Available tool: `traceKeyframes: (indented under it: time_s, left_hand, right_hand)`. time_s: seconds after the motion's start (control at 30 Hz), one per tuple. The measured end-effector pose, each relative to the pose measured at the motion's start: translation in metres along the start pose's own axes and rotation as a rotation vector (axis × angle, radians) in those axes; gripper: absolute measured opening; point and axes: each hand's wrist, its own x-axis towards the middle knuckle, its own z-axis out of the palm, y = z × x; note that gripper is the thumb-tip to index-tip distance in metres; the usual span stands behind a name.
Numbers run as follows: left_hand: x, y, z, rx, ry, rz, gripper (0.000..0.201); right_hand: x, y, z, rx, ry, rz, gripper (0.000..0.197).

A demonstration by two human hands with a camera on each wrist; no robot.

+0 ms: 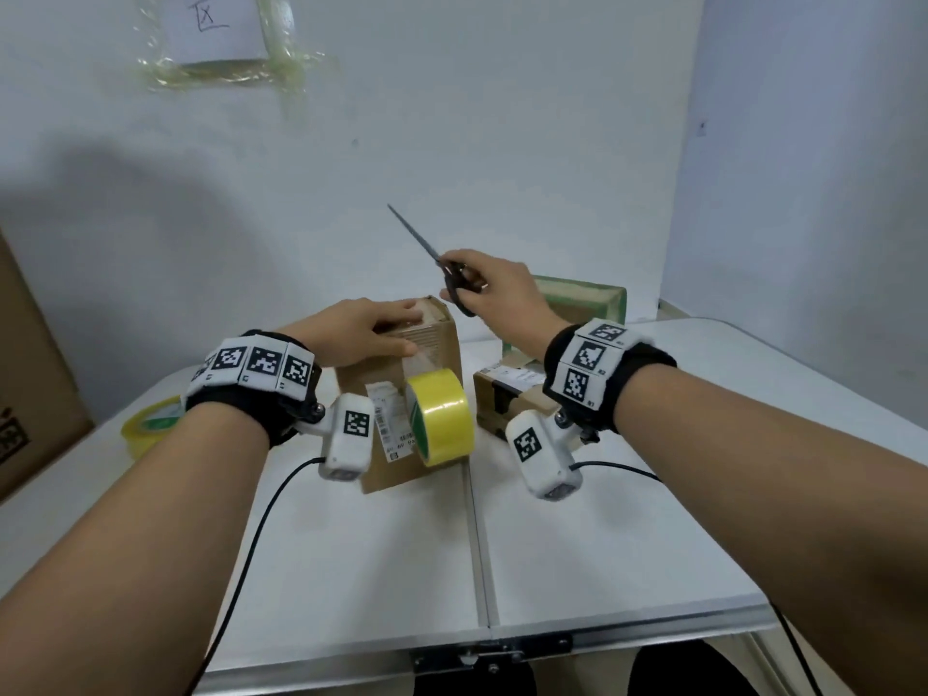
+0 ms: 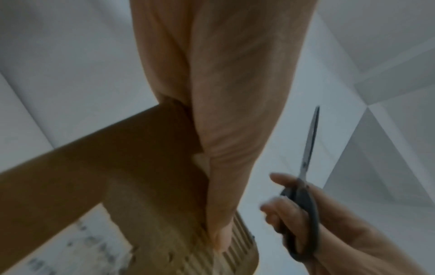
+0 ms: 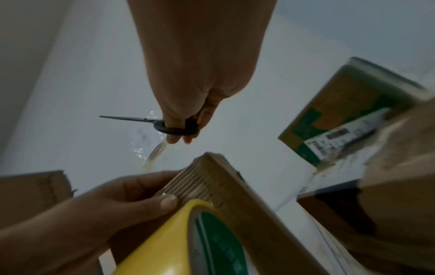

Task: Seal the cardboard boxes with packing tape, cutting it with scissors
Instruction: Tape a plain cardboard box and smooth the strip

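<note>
A brown cardboard box (image 1: pixel 389 469) stands upright mid-table. My left hand (image 1: pixel 371 326) lies over its top, fingers stretched across clear tape, thumb (image 3: pixel 168 201) pressing at the upper front edge. A yellow packing tape roll (image 1: pixel 442 416) hangs against the box's front face, seemingly by its tape. Above and right of the box, my right hand (image 1: pixel 494 288) grips black-handled scissors (image 1: pixel 427 248). Their blades are closed and point up and left, clear of the tape. In the left wrist view the scissors (image 2: pixel 306 167) stand beside my thumb (image 2: pixel 223 214).
A low box (image 1: pixel 507 394) with a label lies right of the upright one. A green-edged box (image 1: pixel 577 303) stands behind it by the wall. A second yellow tape roll (image 1: pixel 145 424) lies far left, near a large carton (image 1: pixel 30 384). The white table (image 1: pixel 602 545) has a centre seam.
</note>
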Motion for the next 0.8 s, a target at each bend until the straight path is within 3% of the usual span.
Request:
traceKeyframes:
  time_s: [0.17, 0.37, 0.53, 0.67, 0.8]
  left_hand:
    - [0.006, -0.005, 0.001, -0.166, 0.046, 0.075, 0.065]
    - [0.011, -0.017, 0.003, -0.101, 0.121, 0.109, 0.069]
    - [0.009, -0.028, 0.017, -0.051, 0.281, 0.228, 0.065]
    - [-0.001, -0.035, 0.026, -0.184, 0.377, 0.110, 0.055]
    - [-0.018, -0.040, 0.029, -0.511, 0.767, -0.123, 0.015]
  right_hand:
    - [0.013, -0.006, 0.024, -0.217, -0.216, -0.150, 0.036]
    - [0.018, -0.001, 0.021, -0.396, -0.272, -0.079, 0.040]
    - [0.010, 0.002, 0.027, -0.466, -0.294, -0.107, 0.041]
    - [0.008, 0.006, 0.037, -0.522, -0.237, -0.128, 0.038]
    - [0.005, 0.011, 0.042, -0.528, -0.210, -0.129, 0.037]
